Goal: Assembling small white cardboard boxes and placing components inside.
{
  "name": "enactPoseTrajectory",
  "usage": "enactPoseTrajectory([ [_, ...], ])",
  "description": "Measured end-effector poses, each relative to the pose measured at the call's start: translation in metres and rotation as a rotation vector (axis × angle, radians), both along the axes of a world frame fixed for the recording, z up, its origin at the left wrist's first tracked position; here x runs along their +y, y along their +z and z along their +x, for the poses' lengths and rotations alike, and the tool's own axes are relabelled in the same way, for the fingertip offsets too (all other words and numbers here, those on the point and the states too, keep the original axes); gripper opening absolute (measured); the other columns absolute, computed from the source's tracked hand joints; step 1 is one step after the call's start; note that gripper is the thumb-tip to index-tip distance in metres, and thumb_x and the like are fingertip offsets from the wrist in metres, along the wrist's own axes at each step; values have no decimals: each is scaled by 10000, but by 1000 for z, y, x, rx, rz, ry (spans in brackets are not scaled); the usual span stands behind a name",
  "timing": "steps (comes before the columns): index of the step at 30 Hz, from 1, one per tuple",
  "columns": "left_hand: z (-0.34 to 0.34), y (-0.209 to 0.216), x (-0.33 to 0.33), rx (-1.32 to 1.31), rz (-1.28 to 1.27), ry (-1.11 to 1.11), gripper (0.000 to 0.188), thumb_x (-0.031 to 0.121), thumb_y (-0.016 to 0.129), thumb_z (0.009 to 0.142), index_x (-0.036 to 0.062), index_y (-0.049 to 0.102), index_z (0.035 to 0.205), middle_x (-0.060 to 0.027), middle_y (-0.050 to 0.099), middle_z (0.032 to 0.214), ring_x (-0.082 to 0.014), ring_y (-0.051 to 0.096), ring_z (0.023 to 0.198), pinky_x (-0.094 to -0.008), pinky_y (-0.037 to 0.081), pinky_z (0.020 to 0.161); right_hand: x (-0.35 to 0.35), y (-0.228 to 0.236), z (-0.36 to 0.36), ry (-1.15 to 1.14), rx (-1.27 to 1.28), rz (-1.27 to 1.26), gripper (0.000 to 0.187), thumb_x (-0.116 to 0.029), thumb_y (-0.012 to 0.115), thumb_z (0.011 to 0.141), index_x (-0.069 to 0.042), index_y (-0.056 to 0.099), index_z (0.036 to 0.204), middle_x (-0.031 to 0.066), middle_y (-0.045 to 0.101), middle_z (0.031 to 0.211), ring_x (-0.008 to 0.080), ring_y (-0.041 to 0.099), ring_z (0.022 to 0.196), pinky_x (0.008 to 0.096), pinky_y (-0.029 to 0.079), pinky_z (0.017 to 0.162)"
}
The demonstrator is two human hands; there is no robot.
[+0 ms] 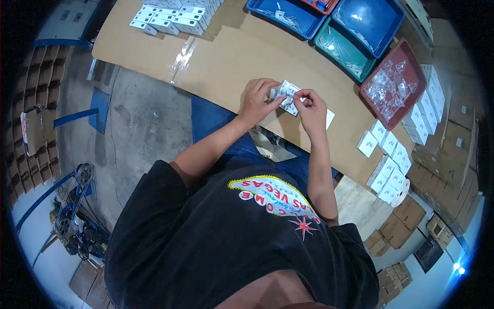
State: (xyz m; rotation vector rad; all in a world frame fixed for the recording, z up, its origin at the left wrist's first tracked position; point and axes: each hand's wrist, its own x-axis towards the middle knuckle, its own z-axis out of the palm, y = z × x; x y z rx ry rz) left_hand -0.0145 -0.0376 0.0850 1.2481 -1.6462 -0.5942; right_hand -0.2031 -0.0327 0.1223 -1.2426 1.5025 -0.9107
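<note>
Close to the near edge of the cardboard-covered table, both hands meet over a small white box with dark printing (290, 88). My left hand (253, 102) is closed round its left side, thumb across the top. Something shiny and clear, perhaps plastic film (274, 93), shows by the left fingers. My right hand (312, 109) pinches at the right side of the box, fingertips together; anything tiny between them is too small to name. Another flat white piece (330, 119) lies on the table just right of my right wrist.
Stacked white boxes (170, 23) stand at the far left. Blue trays (368, 23), a green tray (343, 49) with thin white pieces and a red tray (374, 98) of clear packets fill the far right. More white boxes (389, 162) and a white roll (401, 192) sit right.
</note>
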Motion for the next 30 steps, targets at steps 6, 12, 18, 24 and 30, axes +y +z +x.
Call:
enactPoseTrajectory([
  [6, 2, -11, 0, -17, -34, -8, 401, 194, 859, 776, 80, 712, 1131, -83, 677, 1100, -294, 646, 1042, -413, 492, 915, -14, 14, 10, 151, 223, -66, 106, -95, 710, 979, -6, 705, 1036, 5, 636, 810, 44, 484, 629, 246, 404, 566],
  [12, -1, -19, 1, -6, -27, -5, 418, 206, 839, 790, 92, 708, 1170, -78, 666, 1117, -284, 640, 1060, -412, 475, 930, -18, 16, 12, 230, 393, -175, 122, -136, 691, 979, -28, 692, 1036, 139, 654, 929, 281, 630, 706, 397, 512, 664],
  [18, 2, -12, 4, -11, 0, -20, 441, 180, 833, 777, 87, 702, 1187, -84, 665, 1124, -290, 641, 1064, -422, 483, 928, -14, 20, 20, 271, 389, -193, 138, -139, 687, 986, -16, 696, 1046, 125, 625, 1038, 281, 661, 811, 391, 521, 695],
  [24, 2, -12, 2, 19, 29, -6, 412, 199, 852, 769, 69, 700, 1130, -105, 681, 1111, -324, 645, 1056, -439, 495, 929, -17, 17, 19, 192, 261, -211, 152, -129, 686, 996, 5, 706, 1064, 91, 597, 1007, 187, 597, 757, 314, 491, 657],
  [30, 0, -10, -2, 1, -14, 3, 407, 207, 868, 777, 64, 702, 1120, -96, 679, 1081, -307, 644, 1033, -418, 498, 900, -22, 15, 7, 135, 240, -203, 141, -122, 686, 987, -1, 717, 1052, 97, 606, 989, 160, 564, 668, 313, 470, 619],
])
